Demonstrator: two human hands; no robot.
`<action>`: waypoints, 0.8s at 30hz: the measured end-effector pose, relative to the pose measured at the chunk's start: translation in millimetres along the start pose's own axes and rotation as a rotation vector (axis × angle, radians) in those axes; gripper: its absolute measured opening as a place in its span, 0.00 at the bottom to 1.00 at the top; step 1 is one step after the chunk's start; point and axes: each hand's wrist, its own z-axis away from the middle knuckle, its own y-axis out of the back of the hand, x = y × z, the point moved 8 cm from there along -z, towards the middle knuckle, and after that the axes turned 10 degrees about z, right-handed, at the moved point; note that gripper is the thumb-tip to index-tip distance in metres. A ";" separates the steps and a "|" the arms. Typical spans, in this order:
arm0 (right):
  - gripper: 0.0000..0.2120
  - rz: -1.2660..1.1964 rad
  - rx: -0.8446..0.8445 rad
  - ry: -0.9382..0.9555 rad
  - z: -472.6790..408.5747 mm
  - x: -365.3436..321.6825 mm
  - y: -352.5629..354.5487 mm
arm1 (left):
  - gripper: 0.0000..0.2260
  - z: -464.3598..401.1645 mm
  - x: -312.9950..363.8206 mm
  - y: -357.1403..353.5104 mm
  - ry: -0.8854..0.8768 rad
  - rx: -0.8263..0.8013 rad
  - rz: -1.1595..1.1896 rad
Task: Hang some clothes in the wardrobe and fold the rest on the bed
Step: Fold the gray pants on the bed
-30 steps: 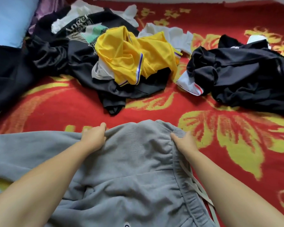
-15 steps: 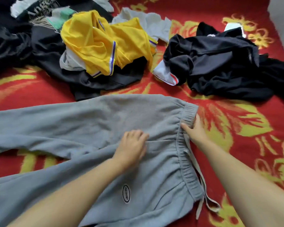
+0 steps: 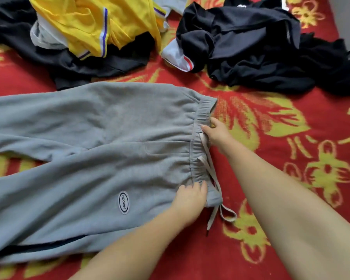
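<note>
1. Grey sweatpants (image 3: 93, 150) lie spread flat across the left and centre of the frame on the bed (image 3: 271, 122), waistband toward the right.
2. The left hand (image 3: 191, 199) rests on the lower part of the waistband, fingers (image 3: 198, 185) curled into the cloth and grasping it.
3. The right hand (image 3: 218, 134) pinches the waistband higher up, by the drawstring (image 3: 212, 170).
4. A yellow jersey (image 3: 93, 23) tops the upper-left pile; black clothes (image 3: 257, 51) lie heaped upper right.

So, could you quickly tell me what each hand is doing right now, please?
Left hand: grips the grey sweatpants at the near end of the waistband.
Right hand: pinches the waistband further up.
</note>
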 end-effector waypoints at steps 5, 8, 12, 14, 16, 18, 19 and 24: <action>0.14 0.241 -0.003 0.109 31.6 13.7 35.6 | 0.29 29.5 61.0 -0.7 -0.222 0.074 0.279; 0.15 0.333 0.161 0.104 49.8 39.9 78.6 | 0.34 33.1 116.5 -1.9 -0.269 0.094 0.419; 0.16 0.429 0.374 0.012 68.6 80.5 129.4 | 0.34 25.8 158.8 -22.8 -0.301 -0.057 0.506; 0.18 0.372 0.410 -0.118 71.5 100.9 136.0 | 0.32 33.6 151.7 -35.3 -0.306 -0.115 0.522; 0.21 0.370 0.426 -0.209 75.9 106.9 130.4 | 0.29 45.0 123.0 -31.2 -0.321 -0.052 0.568; 0.22 0.429 0.434 -0.178 80.9 91.4 114.8 | 0.25 58.1 75.4 -21.8 -0.266 0.034 0.579; 0.22 0.446 0.427 -0.126 84.3 78.6 102.2 | 0.23 65.5 47.4 -17.5 -0.208 0.066 0.559; 0.22 0.476 0.258 0.179 106.8 -11.9 3.5 | 0.20 123.0 -103.5 19.6 0.072 0.253 0.478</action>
